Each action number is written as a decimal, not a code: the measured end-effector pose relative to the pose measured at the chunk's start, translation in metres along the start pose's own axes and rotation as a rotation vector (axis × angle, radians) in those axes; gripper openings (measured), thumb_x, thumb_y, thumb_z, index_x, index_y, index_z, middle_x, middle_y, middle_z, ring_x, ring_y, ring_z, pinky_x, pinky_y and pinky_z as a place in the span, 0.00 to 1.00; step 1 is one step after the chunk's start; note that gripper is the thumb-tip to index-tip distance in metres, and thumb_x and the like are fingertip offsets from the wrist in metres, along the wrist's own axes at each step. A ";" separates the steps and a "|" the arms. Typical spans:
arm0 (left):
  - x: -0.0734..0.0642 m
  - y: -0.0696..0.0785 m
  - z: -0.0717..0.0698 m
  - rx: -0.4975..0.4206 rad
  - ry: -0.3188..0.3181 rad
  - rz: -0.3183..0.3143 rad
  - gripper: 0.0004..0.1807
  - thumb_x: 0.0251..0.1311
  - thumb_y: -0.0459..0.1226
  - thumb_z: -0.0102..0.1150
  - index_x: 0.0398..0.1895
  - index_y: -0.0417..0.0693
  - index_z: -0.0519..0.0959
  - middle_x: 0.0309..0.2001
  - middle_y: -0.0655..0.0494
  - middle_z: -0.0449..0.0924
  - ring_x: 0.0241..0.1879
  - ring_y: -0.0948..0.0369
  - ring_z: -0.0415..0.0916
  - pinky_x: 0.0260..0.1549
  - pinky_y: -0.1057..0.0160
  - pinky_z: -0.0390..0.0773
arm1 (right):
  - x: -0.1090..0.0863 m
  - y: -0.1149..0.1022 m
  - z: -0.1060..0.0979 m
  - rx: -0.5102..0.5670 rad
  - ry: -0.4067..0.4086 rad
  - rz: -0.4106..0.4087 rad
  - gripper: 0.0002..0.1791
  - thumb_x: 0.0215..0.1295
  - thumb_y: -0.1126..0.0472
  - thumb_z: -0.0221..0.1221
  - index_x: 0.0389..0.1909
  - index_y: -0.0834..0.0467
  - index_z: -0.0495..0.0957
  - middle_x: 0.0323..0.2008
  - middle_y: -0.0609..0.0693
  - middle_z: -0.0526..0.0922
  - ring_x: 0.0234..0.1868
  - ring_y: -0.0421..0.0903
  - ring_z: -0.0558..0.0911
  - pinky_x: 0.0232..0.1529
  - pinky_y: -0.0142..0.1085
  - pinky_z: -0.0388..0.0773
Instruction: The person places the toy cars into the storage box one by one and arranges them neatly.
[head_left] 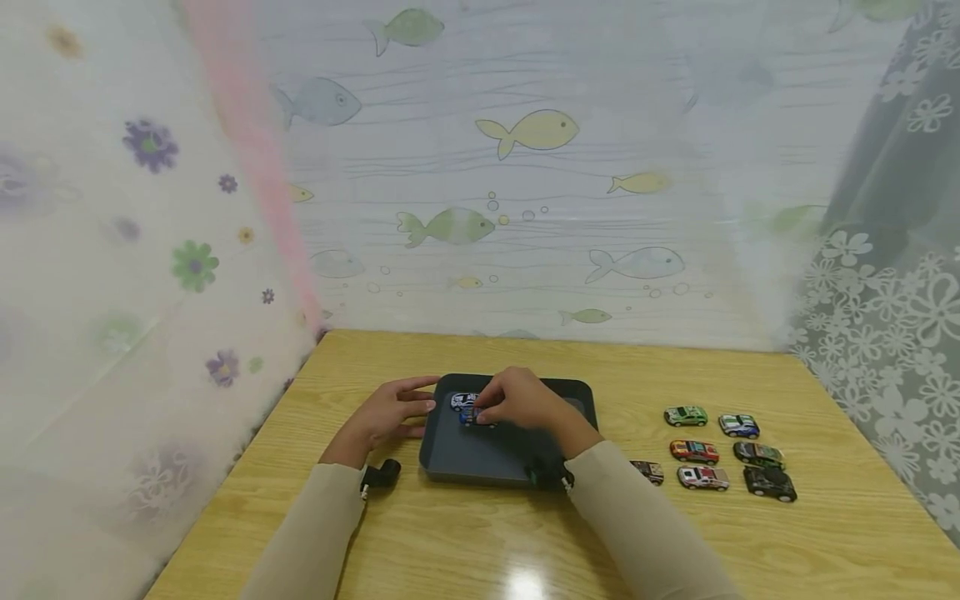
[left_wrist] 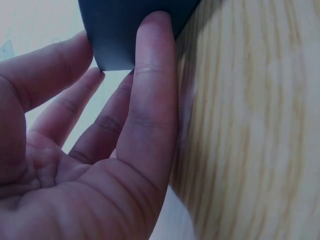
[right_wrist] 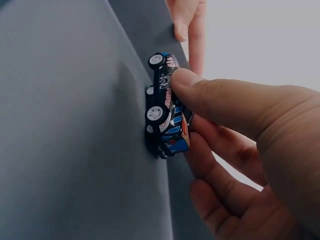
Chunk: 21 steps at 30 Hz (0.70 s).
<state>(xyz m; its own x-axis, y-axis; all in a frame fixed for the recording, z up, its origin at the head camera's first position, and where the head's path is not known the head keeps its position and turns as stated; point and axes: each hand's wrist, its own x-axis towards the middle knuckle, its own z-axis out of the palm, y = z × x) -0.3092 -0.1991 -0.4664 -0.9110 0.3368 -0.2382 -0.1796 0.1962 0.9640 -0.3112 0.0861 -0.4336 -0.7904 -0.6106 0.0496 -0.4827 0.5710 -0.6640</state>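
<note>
A dark grey tray (head_left: pixel 480 456) lies on the wooden table in front of me. My right hand (head_left: pixel 528 402) pinches a blue and black toy car (right_wrist: pixel 170 107) between thumb and fingers, over the tray's far left part. Close behind it in the head view, a white and dark toy car (head_left: pixel 460 401) sits in the tray, partly hidden by the held one. On the tray's left side, my left hand (head_left: pixel 388 411) has its fingers extended. In the left wrist view, fingertips (left_wrist: pixel 156 25) rest against the tray's outer wall.
Right of the tray, several toy cars stand on the table, among them a green car (head_left: pixel 686 416), a red car (head_left: pixel 693 451) and a black car (head_left: pixel 770 483). My right sleeve (head_left: pixel 645 525) partly covers another car (head_left: pixel 648 472). A fish-patterned curtain (head_left: pixel 525 250) hangs behind the table.
</note>
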 end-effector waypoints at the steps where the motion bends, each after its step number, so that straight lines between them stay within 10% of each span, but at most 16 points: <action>1: 0.000 0.000 0.000 0.000 0.000 -0.002 0.31 0.73 0.37 0.61 0.77 0.62 0.68 0.75 0.39 0.66 0.61 0.49 0.81 0.52 0.50 0.87 | 0.001 0.000 0.001 0.008 -0.003 0.005 0.11 0.65 0.57 0.72 0.47 0.50 0.91 0.37 0.40 0.90 0.35 0.35 0.86 0.39 0.34 0.85; 21: 0.001 0.000 -0.001 -0.013 -0.009 -0.013 0.33 0.72 0.37 0.63 0.78 0.62 0.68 0.76 0.39 0.65 0.61 0.48 0.81 0.52 0.51 0.87 | 0.020 0.002 0.015 0.003 0.000 0.082 0.13 0.57 0.56 0.78 0.43 0.50 0.92 0.35 0.40 0.91 0.35 0.35 0.86 0.38 0.33 0.85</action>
<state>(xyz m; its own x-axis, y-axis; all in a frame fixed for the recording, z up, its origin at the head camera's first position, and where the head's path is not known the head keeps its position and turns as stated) -0.3102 -0.2000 -0.4666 -0.9052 0.3426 -0.2513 -0.1960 0.1882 0.9624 -0.3222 0.0675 -0.4450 -0.8272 -0.5618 -0.0054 -0.4151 0.6176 -0.6680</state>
